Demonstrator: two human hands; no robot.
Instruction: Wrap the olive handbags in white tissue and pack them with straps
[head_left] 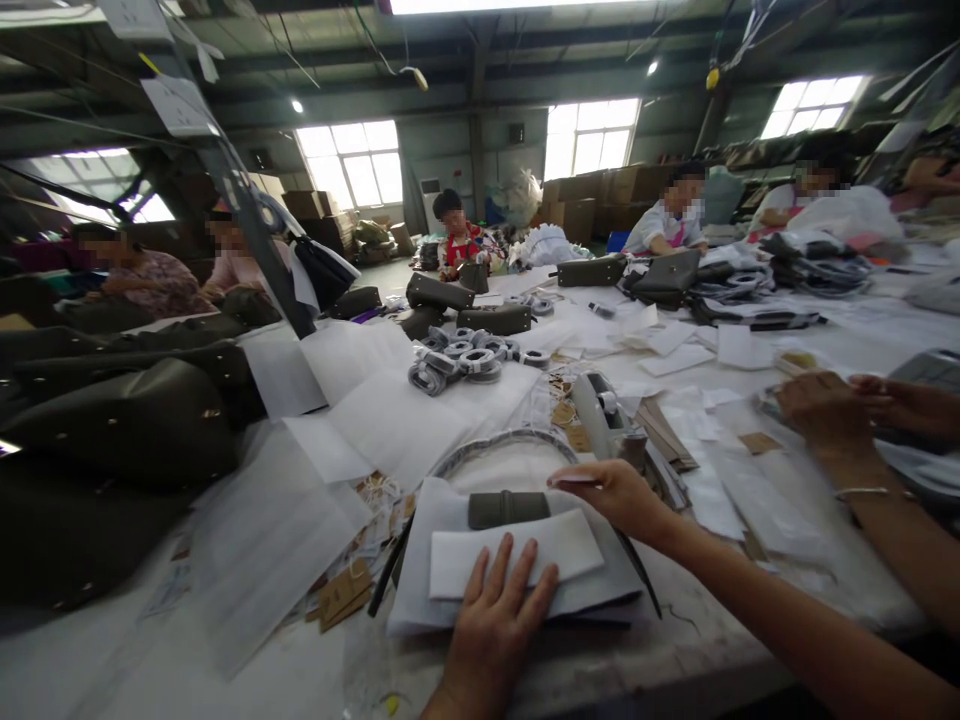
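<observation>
A handbag wrapped in white sheeting lies flat before me, its wrapped, looped handle pointing away. My left hand presses with spread fingers on a folded white foam sheet on top of it. Just beyond that sheet a dark olive strap tab shows. At the handle's right end, my right hand is closed in a pinch on a small thin white piece, whose kind I cannot make out. A tape dispenser stands right behind my right hand.
Loose white sheets, brown hang tags and wrapped coiled straps cover the table. Dark bags are piled at left. Close on my right are a co-worker's hands. Other people sit along the far side. A metal post rises at left.
</observation>
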